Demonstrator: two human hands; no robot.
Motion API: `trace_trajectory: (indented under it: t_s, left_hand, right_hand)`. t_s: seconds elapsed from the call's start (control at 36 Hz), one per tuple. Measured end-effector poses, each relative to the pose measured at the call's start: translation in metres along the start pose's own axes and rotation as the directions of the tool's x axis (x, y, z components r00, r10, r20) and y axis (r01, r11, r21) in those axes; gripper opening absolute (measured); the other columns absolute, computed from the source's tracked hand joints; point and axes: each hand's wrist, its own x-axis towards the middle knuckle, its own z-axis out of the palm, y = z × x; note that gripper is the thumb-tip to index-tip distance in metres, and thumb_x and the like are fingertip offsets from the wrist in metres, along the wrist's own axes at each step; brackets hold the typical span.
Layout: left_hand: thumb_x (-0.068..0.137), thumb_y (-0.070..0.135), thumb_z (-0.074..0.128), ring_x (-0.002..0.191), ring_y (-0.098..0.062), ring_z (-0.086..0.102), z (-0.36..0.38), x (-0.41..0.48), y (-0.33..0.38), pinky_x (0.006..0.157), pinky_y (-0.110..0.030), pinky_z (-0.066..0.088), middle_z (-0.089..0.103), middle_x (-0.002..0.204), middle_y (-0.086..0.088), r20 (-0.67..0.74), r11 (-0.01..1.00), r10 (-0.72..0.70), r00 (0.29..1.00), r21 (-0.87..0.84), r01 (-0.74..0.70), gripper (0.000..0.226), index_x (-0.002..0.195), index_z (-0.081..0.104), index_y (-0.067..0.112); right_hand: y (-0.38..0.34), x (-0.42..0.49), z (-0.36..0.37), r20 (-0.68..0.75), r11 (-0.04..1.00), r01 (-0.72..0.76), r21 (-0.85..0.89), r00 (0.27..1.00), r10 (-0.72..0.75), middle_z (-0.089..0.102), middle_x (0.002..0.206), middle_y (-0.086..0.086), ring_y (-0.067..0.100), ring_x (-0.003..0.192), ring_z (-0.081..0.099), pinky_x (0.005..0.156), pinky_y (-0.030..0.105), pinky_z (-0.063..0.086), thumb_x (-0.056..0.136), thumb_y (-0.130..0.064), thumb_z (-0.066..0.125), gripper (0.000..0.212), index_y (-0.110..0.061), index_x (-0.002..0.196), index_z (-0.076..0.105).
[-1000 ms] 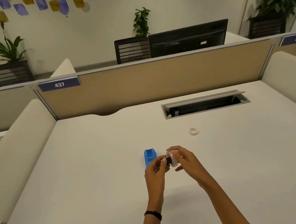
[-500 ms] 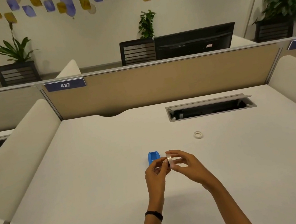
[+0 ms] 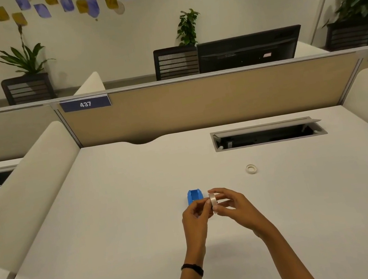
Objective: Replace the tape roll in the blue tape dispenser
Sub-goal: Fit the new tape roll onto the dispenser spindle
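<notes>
Since the frame a second ago, the tape roll [image 3: 213, 203] has been turned edge-on between the two hands, and the dark part seen in it then is no longer visible; the hands have been kept at the same spot above the desk [image 3: 119, 222]. At the far left, a padded side divider [image 3: 24, 188] is seen along the desk edge, with a label reading 437 [image 3: 85, 104] mounted on the partition behind it. Near the middle, the blue tape dispenser [image 3: 194, 196] is rested on the desk, its open top empty, just beyond the left hand [image 3: 196, 217]. That hand is curled, its thumb and fingertips pinched at the left face of the roll; a dark band [image 3: 192, 269] is worn on its wrist. The roll is held upright by the right hand [image 3: 233, 208], whose fingers are closed lightly round its rim. Farther right and well apart, a small pale ring [image 3: 251, 168] is lain flat on the desk, and beyond it an open cable tray [image 3: 266, 133] is set into the surface.
</notes>
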Motion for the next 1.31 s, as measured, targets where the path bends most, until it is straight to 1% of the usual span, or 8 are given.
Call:
trace_trajectory:
  t_s: [0.08,0.33,0.42,0.61,0.78,0.94,1.14,1.31]
  left_hand:
    - [0.086,0.022,0.062,0.083,-0.018,0.067,0.001,0.001,-0.001,0.070,-0.021,0.054,0.070,0.083,0.005,-0.005,1.000,-0.002,1.000,0.013,0.003,0.017,0.080,0.066,0.037]
    - [0.084,0.021,0.063,0.085,-0.015,0.067,0.003,-0.001,-0.001,0.077,-0.021,0.053,0.070,0.083,0.008,0.006,0.999,0.008,1.000,0.036,-0.008,0.016,0.080,0.066,0.037]
    - [0.084,0.022,0.063,0.086,-0.016,0.067,0.004,-0.002,0.001,0.079,-0.022,0.053,0.071,0.084,0.005,0.022,1.000,0.010,1.000,0.029,-0.011,0.014,0.081,0.067,0.035]
    - [0.085,0.021,0.062,0.086,-0.014,0.066,0.005,-0.004,0.004,0.076,-0.020,0.052,0.071,0.084,0.006,0.042,1.000,0.002,0.999,0.028,-0.003,0.013,0.082,0.067,0.033]
    - [0.085,0.020,0.062,0.087,-0.013,0.066,0.006,-0.005,0.006,0.073,-0.017,0.052,0.070,0.086,0.007,0.050,1.000,-0.002,0.999,0.031,0.000,0.013,0.085,0.066,0.031]
    - [0.085,0.019,0.062,0.089,-0.015,0.066,0.004,-0.006,0.006,0.078,-0.020,0.053,0.071,0.089,0.002,0.061,0.999,-0.003,0.998,0.033,0.001,0.009,0.090,0.068,0.023]
    - [0.086,0.022,0.061,0.084,-0.011,0.067,0.003,-0.007,0.007,0.071,-0.017,0.053,0.070,0.084,0.006,0.060,0.999,0.005,0.998,0.039,-0.008,0.010,0.084,0.067,0.030]
    - [0.089,0.021,0.057,0.079,-0.010,0.069,0.001,-0.006,0.006,0.070,-0.019,0.055,0.071,0.086,0.002,0.046,0.999,0.004,0.999,0.040,-0.006,0.013,0.085,0.066,0.029]
  right_hand:
    - [0.003,0.002,0.000,0.006,1.000,-0.012,0.008,1.000,0.012,0.064,0.113,-0.006,0.013,0.100,0.065,0.077,0.019,0.057,0.085,-0.031,0.063,0.034,-0.037,0.117,0.054]
    - [0.005,0.003,0.000,0.016,0.997,-0.056,0.046,0.998,0.056,0.067,0.097,-0.004,0.011,0.085,0.070,0.063,0.014,0.056,0.078,-0.050,0.058,0.034,-0.039,0.109,0.056]
    - [0.010,0.006,0.000,-0.013,0.995,-0.093,0.037,0.996,0.093,0.068,0.093,0.003,0.015,0.080,0.070,0.063,0.017,0.057,0.087,-0.043,0.055,0.034,-0.030,0.118,0.054]
    - [0.017,0.008,-0.002,-0.040,0.990,-0.135,0.040,0.990,0.136,0.070,0.086,0.006,0.012,0.067,0.069,0.061,0.018,0.057,0.087,-0.050,0.051,0.032,-0.034,0.114,0.053]
    - [0.015,0.007,-0.001,-0.028,0.991,-0.131,0.031,0.991,0.132,0.072,0.090,0.009,0.013,0.066,0.067,0.062,0.019,0.057,0.088,-0.052,0.048,0.018,-0.041,0.102,0.054]
    - [0.009,0.005,-0.002,-0.020,0.989,-0.147,0.016,0.989,0.147,0.072,0.092,0.008,0.012,0.067,0.067,0.067,0.022,0.059,0.089,-0.049,0.048,0.034,-0.029,0.117,0.051]
    - [0.003,0.001,-0.003,-0.003,0.991,-0.133,0.016,0.991,0.133,0.070,0.095,0.013,0.015,0.075,0.067,0.078,0.032,0.059,0.088,-0.043,0.053,0.038,-0.027,0.123,0.047]
    - [0.001,-0.004,0.001,0.010,0.994,-0.111,-0.002,0.994,0.111,0.066,0.096,0.008,0.016,0.080,0.068,0.077,0.028,0.059,0.084,-0.036,0.063,0.045,-0.031,0.124,0.044]
